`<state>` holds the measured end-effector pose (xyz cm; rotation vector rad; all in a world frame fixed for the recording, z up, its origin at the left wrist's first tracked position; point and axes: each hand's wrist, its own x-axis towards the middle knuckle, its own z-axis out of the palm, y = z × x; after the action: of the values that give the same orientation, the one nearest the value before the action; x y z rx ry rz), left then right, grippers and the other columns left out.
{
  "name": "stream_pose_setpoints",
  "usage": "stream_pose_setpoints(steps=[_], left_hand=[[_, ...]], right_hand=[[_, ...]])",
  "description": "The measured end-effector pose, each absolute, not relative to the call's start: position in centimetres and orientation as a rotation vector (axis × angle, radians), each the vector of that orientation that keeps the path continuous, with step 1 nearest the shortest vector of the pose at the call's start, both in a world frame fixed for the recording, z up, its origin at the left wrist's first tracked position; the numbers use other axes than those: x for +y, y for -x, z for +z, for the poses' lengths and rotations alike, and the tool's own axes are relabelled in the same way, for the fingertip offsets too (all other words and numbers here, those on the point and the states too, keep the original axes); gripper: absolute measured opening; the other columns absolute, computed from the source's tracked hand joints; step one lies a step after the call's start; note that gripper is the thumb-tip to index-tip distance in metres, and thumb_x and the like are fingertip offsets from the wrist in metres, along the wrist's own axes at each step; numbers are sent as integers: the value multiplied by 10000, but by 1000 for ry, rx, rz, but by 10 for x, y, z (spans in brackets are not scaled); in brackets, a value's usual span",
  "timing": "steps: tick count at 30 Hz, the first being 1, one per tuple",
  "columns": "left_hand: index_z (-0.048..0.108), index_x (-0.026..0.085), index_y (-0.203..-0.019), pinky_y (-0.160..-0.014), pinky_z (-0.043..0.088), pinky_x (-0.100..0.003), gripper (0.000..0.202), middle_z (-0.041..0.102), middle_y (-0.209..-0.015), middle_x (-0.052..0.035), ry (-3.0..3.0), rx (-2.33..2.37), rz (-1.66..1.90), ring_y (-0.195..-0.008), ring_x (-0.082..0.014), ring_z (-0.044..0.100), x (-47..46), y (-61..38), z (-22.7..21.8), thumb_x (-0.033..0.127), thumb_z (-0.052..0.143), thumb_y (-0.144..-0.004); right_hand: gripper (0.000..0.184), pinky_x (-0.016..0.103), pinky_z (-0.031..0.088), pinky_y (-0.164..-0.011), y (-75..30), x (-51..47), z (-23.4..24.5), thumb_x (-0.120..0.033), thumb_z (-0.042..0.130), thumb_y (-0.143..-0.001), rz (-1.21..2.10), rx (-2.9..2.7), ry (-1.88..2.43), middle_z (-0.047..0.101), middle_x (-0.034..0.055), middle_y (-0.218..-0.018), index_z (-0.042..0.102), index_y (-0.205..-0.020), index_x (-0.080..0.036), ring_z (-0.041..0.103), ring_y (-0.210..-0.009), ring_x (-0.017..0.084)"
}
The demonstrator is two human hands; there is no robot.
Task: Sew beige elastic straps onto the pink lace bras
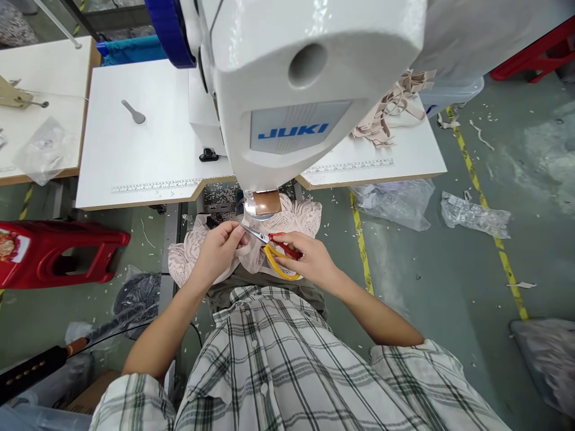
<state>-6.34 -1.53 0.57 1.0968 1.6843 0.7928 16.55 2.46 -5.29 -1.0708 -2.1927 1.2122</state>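
Note:
Pale pink lace fabric (186, 254) drapes over my lap, bunched beneath the head of a white JUKI sewing machine (314, 72). My left hand (221, 250) is closed, pinching an edge of that fabric between thumb and fingers. In my right hand (309, 256) is a pair of scissors (274, 248) with one red and one yellow handle. Their blades point left, with the tips right at the fingers of my left hand. Whether the tips touch the cloth is hidden by those fingers.
A white worktable (139, 143) with a ruler strip spans both sides of the machine. Beige fabric strips (381, 120) lie at its right, a grey spoon-shaped tool (133, 112) at its left. A red stool (58, 254) stands left; plastic bags (395, 200) are on the right.

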Motion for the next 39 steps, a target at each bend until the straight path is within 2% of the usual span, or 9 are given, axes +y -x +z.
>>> stream_pose_setpoints(steps=[11, 15, 21, 23, 26, 30, 32, 35, 39], left_hand=[[693, 200, -1062, -746, 503, -271, 267, 740, -892, -54, -1479, 1920, 851, -837, -192, 679, -13, 84, -15, 332, 498, -936], [697, 200, -1029, -762, 505, -281, 260, 743, -885, -61, -1718, 1925, 640, -808, -200, 688, -8, 94, -12, 263, 484, -895], [614, 214, -1146, -808, 528, -307, 289, 750, -988, -67, -1600, 1603, 504, -913, -205, 700, 9, 111, 12, 256, 395, -961], [640, 205, -1051, -816, 517, -347, 249, 739, -971, -83, -1741, 1723, 448, -927, -235, 688, 9, 112, 9, 259, 415, -958], [645, 189, -866, -819, 498, -387, 247, 709, -965, -113, -2098, 1880, 431, -941, -268, 660, 4, 99, -7, 269, 432, -962], [557, 208, -753, -586, 428, -333, 298, 644, -692, -61, -2440, 1748, 414, -642, -226, 626, -4, 62, -22, 239, 371, -984], [520, 224, -738, -550, 375, -325, 304, 614, -646, -46, -2461, 1711, 492, -589, -210, 603, -5, 43, -20, 242, 351, -990], [446, 233, -710, -542, 337, -310, 329, 564, -612, -19, -2156, 1764, 699, -557, -178, 556, -4, 19, -7, 285, 319, -1010], [362, 232, -685, -548, 351, -274, 380, 473, -614, 19, -1535, 1731, 943, -578, -145, 478, 0, -2, 9, 407, 306, -1018]], right_hand=[[337, 298, 510, -661, -232, 66, -50, -411, 646, -849, 1056, -2379, 1416, 742, 40, -1066, 706, -1151, -276, 670, -759, 185], [416, 328, 498, -698, -248, 150, -64, -474, 589, -869, 592, -2294, 1633, 737, 106, -1092, 684, -1170, -203, 686, -878, 255], [311, 455, 513, -885, -227, 220, -49, -334, 586, -863, 341, -2173, 1311, 707, 192, -1126, 701, -1065, -128, 658, -1024, 308], [286, 443, 534, -855, -211, 188, -44, -381, 576, -892, 531, -2089, 1200, 721, 139, -1059, 692, -1045, -169, 672, -964, 272], [331, 351, 551, -789, -187, 117, -42, -500, 543, -930, 1203, -2226, 898, 723, 66, -977, 706, -1012, -223, 679, -871, 207], [703, 426, 504, -943, -159, 53, -45, -732, 704, -688, 1460, -2257, 707, 666, 120, -1129, 663, -1140, -195, 625, -1038, 290], [641, 429, 513, -904, -149, 43, -48, -778, 603, -743, 1580, -1998, 765, 654, 94, -1003, 651, -1015, -200, 622, -948, 276], [476, 361, 527, -782, -139, 41, -44, -669, 432, -917, 1712, -1442, 868, 593, 37, -807, 578, -866, -220, 605, -798, 211], [339, 270, 456, -586, -136, 46, -23, -549, 587, -865, 1637, -1215, 994, 545, -8, -709, 524, -827, -219, 525, -631, 144]])
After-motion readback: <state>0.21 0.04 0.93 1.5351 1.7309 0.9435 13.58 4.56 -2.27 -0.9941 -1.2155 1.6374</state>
